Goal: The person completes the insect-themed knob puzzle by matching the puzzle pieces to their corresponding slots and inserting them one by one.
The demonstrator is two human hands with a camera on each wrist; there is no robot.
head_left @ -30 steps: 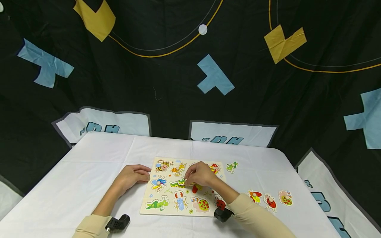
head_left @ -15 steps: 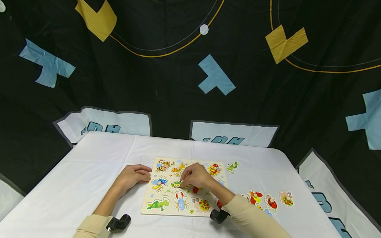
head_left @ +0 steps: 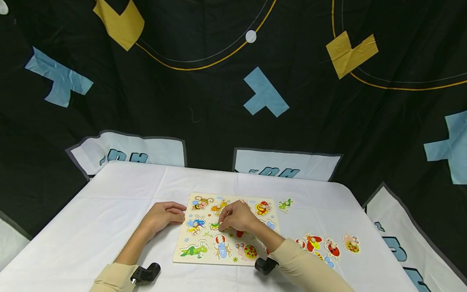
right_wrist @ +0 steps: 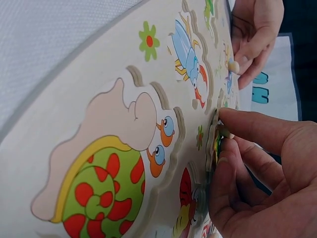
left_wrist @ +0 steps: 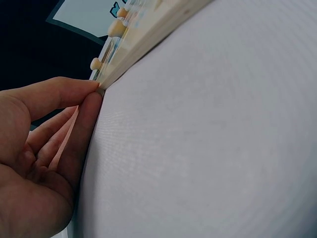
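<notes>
Head view: caterpillar piece (head_left: pixel 214 226) is held by the right hand (head_left: pixel 238 217), just 9 o'clock from the middle of the puzzle board (head_left: pixel 211 261); left hand (head_left: pixel 164 217) is seen around 10. Left wrist: board edge's pinched, 10 o'clock. Right wrist: piece's knob (right_wrist: pixel 225 132) is clamped, 3 o'clock.

Blue lettering (head_left: pixel 139 157), cut off by the white table (head_left: pixel 109 215), stands on the left white panel (head_left: pixel 164 152) and the middle white panel (head_left: pixel 317 166), perhaps reading "n H". The right white panel (head_left: pixel 390 219) bears blue characters (head_left: pixel 395 247), too partial to read.
</notes>
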